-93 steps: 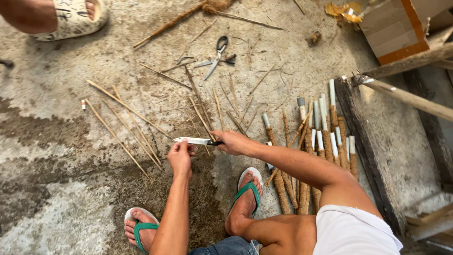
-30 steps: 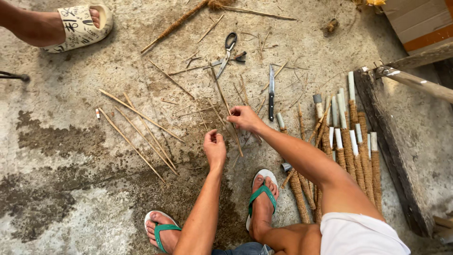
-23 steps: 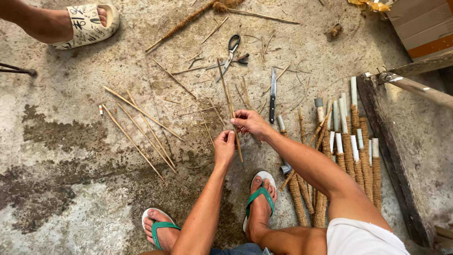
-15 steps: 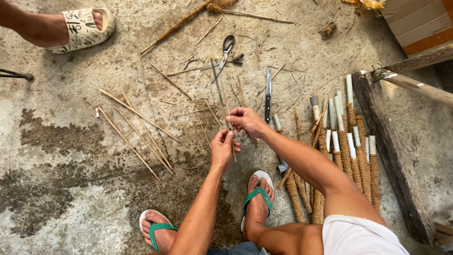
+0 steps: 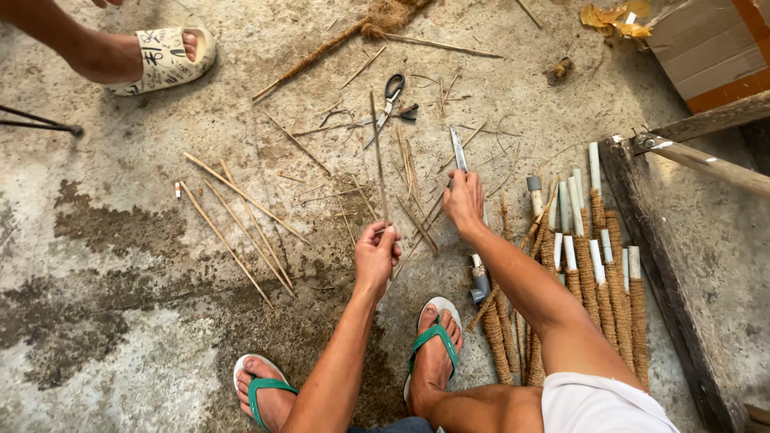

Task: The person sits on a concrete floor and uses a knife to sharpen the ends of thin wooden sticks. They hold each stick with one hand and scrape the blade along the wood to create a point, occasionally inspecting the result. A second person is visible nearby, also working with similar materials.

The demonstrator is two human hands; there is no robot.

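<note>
My left hand (image 5: 377,255) grips the lower end of a long thin bamboo stick (image 5: 377,156) that points away from me over the concrete floor. My right hand (image 5: 464,202) is closed on the handle of a knife (image 5: 457,149), whose blade points up and away, to the right of the stick. Loose split sticks (image 5: 413,188) lie scattered between and beyond both hands. Below my arms are my two feet in green flip-flops (image 5: 434,346).
Black-handled scissors (image 5: 391,90) lie farther out. Several fibre-wrapped white pipes (image 5: 597,265) lie in a row at right beside a dark wooden beam (image 5: 670,289). Long sticks (image 5: 241,220) lie at left. Another person's foot in a pale sandal (image 5: 160,60) is at top left.
My right hand left the stick, reached right and took up the knife that lay on the floor. My left hand kept hold of the stick, now raised and pointing away.
</note>
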